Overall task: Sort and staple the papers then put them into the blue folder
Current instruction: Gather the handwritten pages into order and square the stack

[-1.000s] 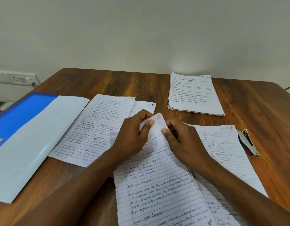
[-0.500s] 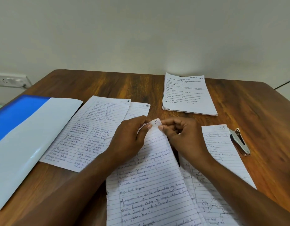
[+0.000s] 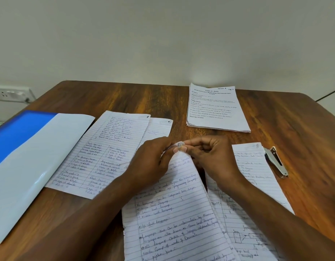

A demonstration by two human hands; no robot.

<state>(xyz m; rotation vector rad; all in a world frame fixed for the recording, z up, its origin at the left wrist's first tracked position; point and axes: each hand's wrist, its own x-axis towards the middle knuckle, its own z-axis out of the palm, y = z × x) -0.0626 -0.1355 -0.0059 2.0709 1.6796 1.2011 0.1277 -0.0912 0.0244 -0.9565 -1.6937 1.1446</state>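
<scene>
My left hand and my right hand both pinch the numbered top corner of a handwritten lined sheet in front of me; the corner is bunched and lifted. More handwritten sheets lie under and to the right of it. Two other handwritten pages lie to the left. The blue folder lies open at the far left, its pale inner flap showing. A small stapler rests on the table at the right, beyond the sheets.
A stack of printed pages lies at the back of the wooden table. A wall socket sits on the wall at the left. A dark cable runs off the far right edge.
Both hands have drawn the sheet's top corner together and lifted it, so the paper now narrows and bunches at the top. The view has shifted a little to the right.
</scene>
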